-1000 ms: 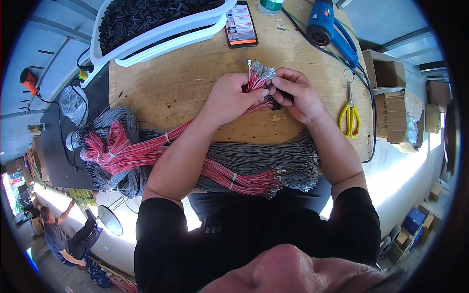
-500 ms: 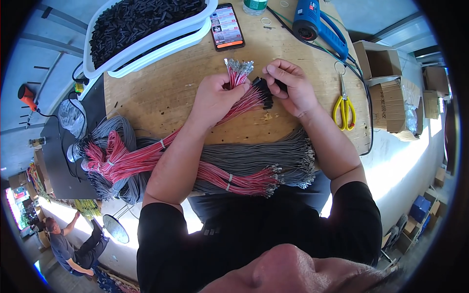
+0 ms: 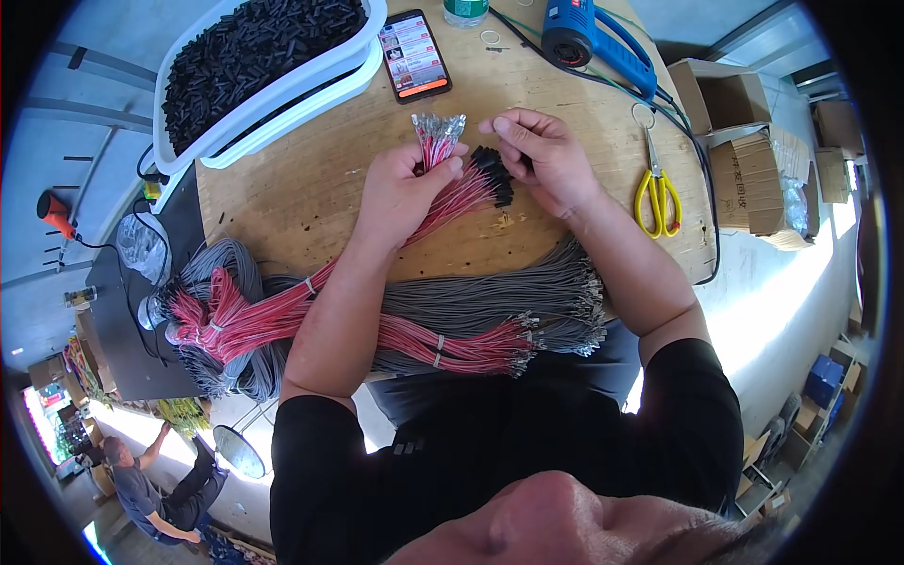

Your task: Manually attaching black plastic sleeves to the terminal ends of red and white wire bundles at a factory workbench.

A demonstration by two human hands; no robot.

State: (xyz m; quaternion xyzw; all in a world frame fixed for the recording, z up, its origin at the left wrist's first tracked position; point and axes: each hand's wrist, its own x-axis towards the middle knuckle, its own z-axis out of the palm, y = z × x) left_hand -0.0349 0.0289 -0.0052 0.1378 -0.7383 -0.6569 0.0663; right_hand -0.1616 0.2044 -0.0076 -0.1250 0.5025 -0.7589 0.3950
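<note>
My left hand [image 3: 395,193] is closed around a bundle of red and white wires [image 3: 438,215]. Bare metal terminals [image 3: 439,126] stick up above its thumb. To the right of that grip, other wire ends fan out with black sleeves [image 3: 492,177] on them. My right hand [image 3: 557,168] is beside these ends, its thumb and forefinger pinched near the terminals. Dark short tubes [image 3: 525,164] show inside its curled fingers; whether the fingertips hold one is too small to tell. Below the forearms lie grey wires [image 3: 471,297] and a tied red wire bundle [image 3: 471,344].
At the far left, a white tub [image 3: 372,42] holds many short black tubes. A phone [image 3: 414,58], a bottle [image 3: 466,11] and a blue heat gun [image 3: 570,38] are at the back. Yellow-handled scissors [image 3: 657,202] lie right. A person [image 3: 151,490] sits lower left.
The whole view has shifted slightly, so the tub, phone and heat gun appear further left. Both hands keep nearly the same pose, the right one still pinched beside the terminals.
</note>
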